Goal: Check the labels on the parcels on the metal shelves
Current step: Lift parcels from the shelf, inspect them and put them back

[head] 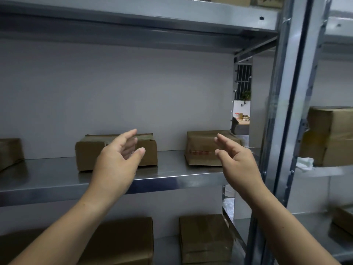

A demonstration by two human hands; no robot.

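Metal shelf (47, 175) with parcels (86, 153); left hand (116, 163), right hand (238, 163) empty.

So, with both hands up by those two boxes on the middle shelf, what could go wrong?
The right cardboard parcel sits near the front edge of the metal shelf; a clumsy pull by the right hand might tip it off. The middle cardboard parcel shows no label on its visible faces, so the left hand may need to turn it and could drop it.

A storeroom: metal shelves (172, 180) hold taped cardboard parcels (116, 152).
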